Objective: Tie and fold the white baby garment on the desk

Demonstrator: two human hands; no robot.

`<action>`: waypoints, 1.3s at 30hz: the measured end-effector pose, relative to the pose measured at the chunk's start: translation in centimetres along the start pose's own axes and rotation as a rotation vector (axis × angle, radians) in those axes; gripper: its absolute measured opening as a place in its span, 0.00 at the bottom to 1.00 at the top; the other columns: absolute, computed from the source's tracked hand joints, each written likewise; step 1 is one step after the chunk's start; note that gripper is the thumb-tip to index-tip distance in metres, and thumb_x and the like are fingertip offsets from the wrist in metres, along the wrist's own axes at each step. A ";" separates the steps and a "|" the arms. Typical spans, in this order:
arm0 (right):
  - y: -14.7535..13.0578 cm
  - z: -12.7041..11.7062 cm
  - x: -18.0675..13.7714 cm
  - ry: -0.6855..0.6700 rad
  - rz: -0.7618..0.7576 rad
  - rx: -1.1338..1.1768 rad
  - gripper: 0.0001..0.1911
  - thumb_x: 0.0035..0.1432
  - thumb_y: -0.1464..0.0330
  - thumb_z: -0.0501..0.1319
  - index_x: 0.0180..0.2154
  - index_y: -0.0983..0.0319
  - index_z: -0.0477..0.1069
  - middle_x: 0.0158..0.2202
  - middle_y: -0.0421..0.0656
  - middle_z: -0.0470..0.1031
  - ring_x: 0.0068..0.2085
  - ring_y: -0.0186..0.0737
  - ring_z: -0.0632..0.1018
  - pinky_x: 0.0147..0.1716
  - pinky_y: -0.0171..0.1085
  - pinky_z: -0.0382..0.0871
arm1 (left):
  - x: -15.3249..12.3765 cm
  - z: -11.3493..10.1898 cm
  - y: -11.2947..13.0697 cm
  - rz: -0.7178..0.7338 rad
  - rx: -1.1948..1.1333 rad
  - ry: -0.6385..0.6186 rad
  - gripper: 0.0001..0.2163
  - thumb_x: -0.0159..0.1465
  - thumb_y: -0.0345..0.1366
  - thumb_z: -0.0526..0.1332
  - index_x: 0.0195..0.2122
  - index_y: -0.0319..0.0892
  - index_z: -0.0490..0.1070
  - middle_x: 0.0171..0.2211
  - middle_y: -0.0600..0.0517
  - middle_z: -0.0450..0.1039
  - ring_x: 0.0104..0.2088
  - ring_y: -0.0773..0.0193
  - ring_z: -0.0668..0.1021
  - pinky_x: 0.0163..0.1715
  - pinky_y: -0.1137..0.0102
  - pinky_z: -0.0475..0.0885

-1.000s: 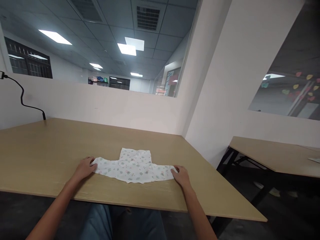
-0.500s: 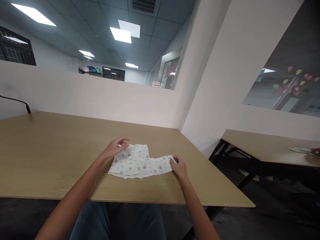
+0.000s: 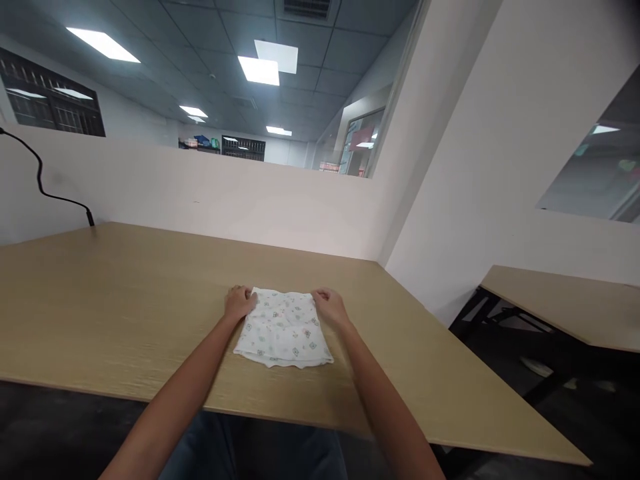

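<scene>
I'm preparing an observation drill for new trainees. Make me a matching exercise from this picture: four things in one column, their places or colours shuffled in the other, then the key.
Things
1. Left hand
2. Right hand
3. Cloth
4. Cable

Places and colours
A. White with small prints, lying on the table
B. Black, curving in front of the wall
C. At the far right corner of the cloth
D. At the far left corner of the cloth

Right pairs: 1-D, 2-C, 3-A, 4-B
</scene>
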State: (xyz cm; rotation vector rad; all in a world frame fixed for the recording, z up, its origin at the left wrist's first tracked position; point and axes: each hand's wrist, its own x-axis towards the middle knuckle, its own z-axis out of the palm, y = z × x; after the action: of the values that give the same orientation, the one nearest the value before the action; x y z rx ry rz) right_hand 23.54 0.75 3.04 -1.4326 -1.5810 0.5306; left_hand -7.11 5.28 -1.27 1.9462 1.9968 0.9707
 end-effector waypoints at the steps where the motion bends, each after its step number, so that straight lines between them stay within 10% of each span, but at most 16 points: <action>1: 1.2 0.2 0.5 0.075 0.037 -0.089 0.15 0.59 0.60 0.60 0.33 0.64 0.78 0.35 0.47 0.80 0.38 0.42 0.79 0.39 0.35 0.69 | 0.0 0.2 0.2 -0.007 0.029 -0.001 0.16 0.63 0.48 0.58 0.41 0.41 0.76 0.48 0.41 0.74 0.55 0.47 0.71 0.56 0.56 0.64; 9: 4.7 2.6 1.1 0.092 0.203 -0.304 0.08 0.51 0.64 0.67 0.31 0.62 0.78 0.33 0.45 0.79 0.36 0.42 0.77 0.38 0.35 0.67 | 0.4 1.4 0.8 0.006 -0.101 -0.035 0.08 0.59 0.37 0.62 0.38 0.41 0.73 0.49 0.40 0.73 0.57 0.44 0.70 0.60 0.50 0.60; 17: 4.8 3.0 1.5 0.104 0.241 0.518 0.12 0.40 0.65 0.67 0.30 0.63 0.74 0.30 0.42 0.77 0.33 0.41 0.76 0.33 0.35 0.70 | 0.6 0.8 1.4 0.010 -0.606 -0.167 0.16 0.59 0.31 0.60 0.49 0.41 0.71 0.49 0.46 0.78 0.47 0.62 0.79 0.46 0.70 0.74; 23: 3.8 2.8 1.3 0.031 0.301 0.833 0.09 0.42 0.68 0.66 0.29 0.61 0.69 0.29 0.38 0.76 0.32 0.37 0.76 0.33 0.33 0.73 | 0.1 -0.7 2.6 -0.233 -1.195 -0.438 0.19 0.51 0.38 0.72 0.42 0.34 0.76 0.38 0.41 0.81 0.39 0.54 0.82 0.40 0.65 0.77; 28: 2.8 0.5 0.6 -0.139 0.248 1.106 0.11 0.45 0.66 0.70 0.29 0.59 0.69 0.32 0.38 0.76 0.37 0.39 0.77 0.41 0.36 0.74 | 0.3 -3.3 2.0 -0.131 -1.407 -0.589 0.14 0.55 0.40 0.72 0.36 0.35 0.78 0.37 0.42 0.82 0.42 0.55 0.81 0.49 0.64 0.76; 33: 1.6 -3.5 -0.8 -0.428 0.135 0.999 0.34 0.55 0.35 0.55 0.28 0.60 0.72 0.23 0.44 0.71 0.33 0.47 0.76 0.44 0.47 0.72 | -0.2 -6.6 0.9 0.062 -1.390 -0.905 0.32 0.57 0.65 0.60 0.25 0.35 0.76 0.33 0.37 0.80 0.39 0.47 0.82 0.45 0.56 0.76; 39: 0.1 -3.2 -1.4 -0.469 0.051 0.504 0.30 0.53 0.40 0.63 0.31 0.63 0.75 0.33 0.46 0.77 0.36 0.42 0.76 0.40 0.39 0.69 | -1.0 -7.3 2.5 0.182 -0.974 -0.863 0.23 0.58 0.57 0.66 0.34 0.37 0.79 0.38 0.42 0.81 0.40 0.57 0.80 0.38 0.69 0.71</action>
State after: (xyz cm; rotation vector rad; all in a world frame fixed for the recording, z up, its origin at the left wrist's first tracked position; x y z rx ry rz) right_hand 26.16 -1.39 4.08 -1.0054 -1.6049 1.2679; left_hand -9.04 1.83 5.43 1.5328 0.6717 0.7118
